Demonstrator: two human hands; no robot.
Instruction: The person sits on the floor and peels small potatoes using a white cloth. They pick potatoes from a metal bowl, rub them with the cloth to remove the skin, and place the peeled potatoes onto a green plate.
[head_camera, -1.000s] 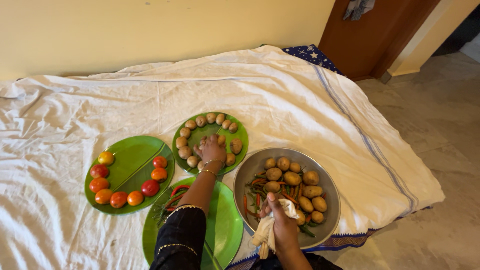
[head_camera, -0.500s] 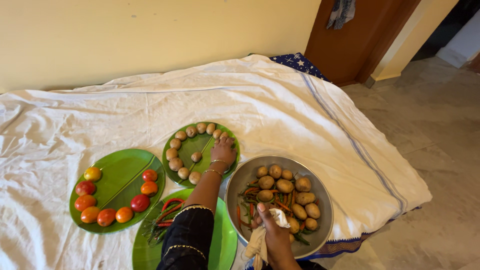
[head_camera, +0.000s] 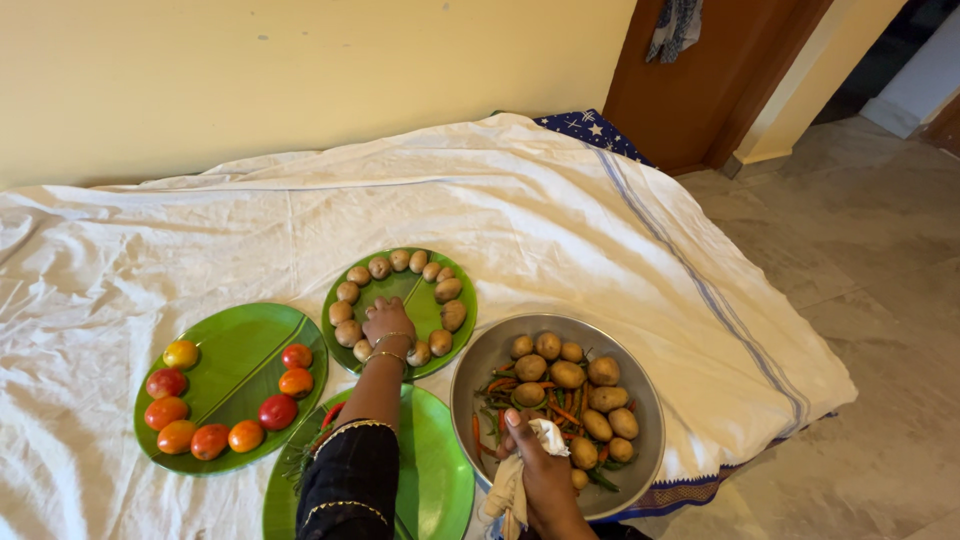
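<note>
My left hand (head_camera: 388, 322) rests knuckles-up on the middle of a green leaf-shaped plate (head_camera: 405, 288). Small potatoes (head_camera: 378, 267) lie in a ring around this plate's edge. The fingers curl downward, and what lies under them is hidden. My right hand (head_camera: 535, 472) grips a crumpled white cloth (head_camera: 548, 436) at the near rim of a round steel bowl (head_camera: 487, 352). The bowl holds several potatoes (head_camera: 567, 374) on top of red and green chillies (head_camera: 500, 392).
A green plate (head_camera: 240, 350) at the left carries tomatoes (head_camera: 278, 410) along its edge. A third green plate (head_camera: 440, 470) lies under my left forearm with chillies on its left side. All rest on a white sheet (head_camera: 500, 200). A wooden door (head_camera: 720, 70) and tiled floor (head_camera: 880, 250) are at the right.
My left hand moved from the right side of the potato plate to its middle, covering the potato that lay there. More potatoes now sit along the plate's right edge. The right hand stayed put.
</note>
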